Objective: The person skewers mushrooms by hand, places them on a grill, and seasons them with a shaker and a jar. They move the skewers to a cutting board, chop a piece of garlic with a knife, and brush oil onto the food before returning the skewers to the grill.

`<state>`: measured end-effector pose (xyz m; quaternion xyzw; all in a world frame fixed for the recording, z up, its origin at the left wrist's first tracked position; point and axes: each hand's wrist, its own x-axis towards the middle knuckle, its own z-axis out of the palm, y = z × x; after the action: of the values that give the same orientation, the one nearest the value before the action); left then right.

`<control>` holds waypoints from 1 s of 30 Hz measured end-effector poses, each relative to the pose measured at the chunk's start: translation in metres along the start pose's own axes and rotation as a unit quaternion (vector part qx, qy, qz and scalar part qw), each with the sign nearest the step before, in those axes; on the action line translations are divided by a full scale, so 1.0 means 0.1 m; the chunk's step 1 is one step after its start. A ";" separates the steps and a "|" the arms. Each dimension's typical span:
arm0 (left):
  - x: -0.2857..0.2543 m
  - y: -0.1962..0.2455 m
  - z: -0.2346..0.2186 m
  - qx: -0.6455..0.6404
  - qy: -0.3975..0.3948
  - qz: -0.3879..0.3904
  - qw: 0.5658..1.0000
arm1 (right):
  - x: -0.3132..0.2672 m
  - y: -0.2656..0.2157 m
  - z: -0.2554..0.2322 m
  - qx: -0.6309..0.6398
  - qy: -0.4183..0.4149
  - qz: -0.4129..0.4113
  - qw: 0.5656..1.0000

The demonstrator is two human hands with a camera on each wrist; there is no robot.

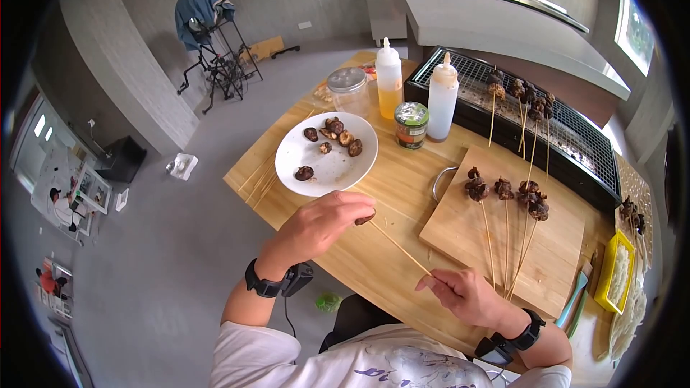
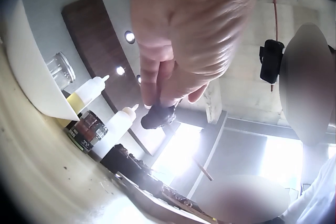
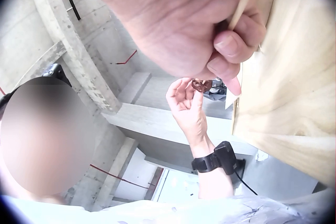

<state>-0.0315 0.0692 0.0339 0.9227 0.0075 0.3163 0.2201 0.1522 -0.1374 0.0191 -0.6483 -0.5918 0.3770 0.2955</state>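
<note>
In the head view my left hand (image 1: 323,224) pinches a dark brown mushroom (image 1: 365,217) between fingers and thumb, just past the near rim of the white plate (image 1: 287,185). My right hand (image 1: 467,296) grips the lower part of a thin wooden skewer (image 1: 399,246), whose far end meets that mushroom. The left wrist view shows the mushroom (image 2: 159,117) at the left fingertips. Seen from the right wrist, the skewer's blunt end (image 3: 244,1) sticks out of the curled right fingers. Several more mushrooms (image 1: 345,136) lie on the plate.
Loaded skewers (image 1: 505,223) lie on a cutting board (image 1: 460,233) at right. Behind it stands a black grill (image 1: 582,147) with more skewers. Two squeeze bottles (image 1: 443,100), a small jar (image 1: 412,126) and a glass jar (image 1: 348,93) stand near the plate. Bare skewers (image 1: 262,176) lie left of it.
</note>
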 end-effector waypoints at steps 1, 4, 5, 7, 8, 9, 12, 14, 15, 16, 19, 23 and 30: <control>-0.01 -0.01 -0.01 0.000 0.000 0.000 1.000 | 0.00 0.00 0.00 -0.002 0.006 0.002 1.000; -0.03 -0.05 -0.02 -0.034 0.046 -0.058 0.997 | 0.01 0.03 0.00 0.008 0.017 -0.023 1.000; -0.04 -0.06 0.00 -0.174 0.091 -0.115 0.974 | 0.01 0.03 0.01 0.007 0.017 -0.024 1.000; -0.07 -0.09 0.03 -0.324 0.127 -0.199 0.916 | 0.02 0.03 0.02 0.037 0.030 -0.039 0.998; -0.09 -0.11 0.05 -0.323 0.129 -0.200 0.916 | 0.02 0.03 0.02 0.036 0.029 -0.040 0.998; -0.11 -0.14 0.09 -0.376 0.118 -0.237 0.888 | 0.02 0.03 0.02 0.034 0.024 -0.034 0.999; -0.16 -0.23 0.22 -0.445 0.110 -0.272 0.846 | 0.02 0.03 0.02 0.033 0.021 -0.029 0.999; -0.16 -0.23 0.25 -0.519 0.091 -0.292 0.798 | 0.02 0.05 0.03 0.036 0.024 -0.031 0.999; -0.17 -0.24 0.27 -0.520 0.091 -0.292 0.798 | 0.02 0.06 0.04 0.040 0.025 -0.034 0.998; -0.18 -0.24 0.30 -0.518 0.075 -0.290 0.801 | 0.02 0.06 0.04 0.045 0.027 -0.037 0.998; -0.16 -0.18 0.33 -0.513 0.050 -0.289 0.806 | 0.02 0.03 0.04 0.050 0.029 -0.043 0.997; -0.08 -0.13 0.24 -0.500 0.068 -0.305 0.808 | 0.02 0.04 0.02 0.048 0.019 -0.030 0.998; -0.02 -0.69 -0.51 0.090 0.062 -0.336 0.935 | 0.04 0.07 0.03 0.129 -0.010 0.012 0.992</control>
<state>-0.0542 0.1517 0.0402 0.8607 0.3595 0.2785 0.2287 0.1538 -0.1349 0.0112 -0.6082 -0.5333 0.4602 0.3658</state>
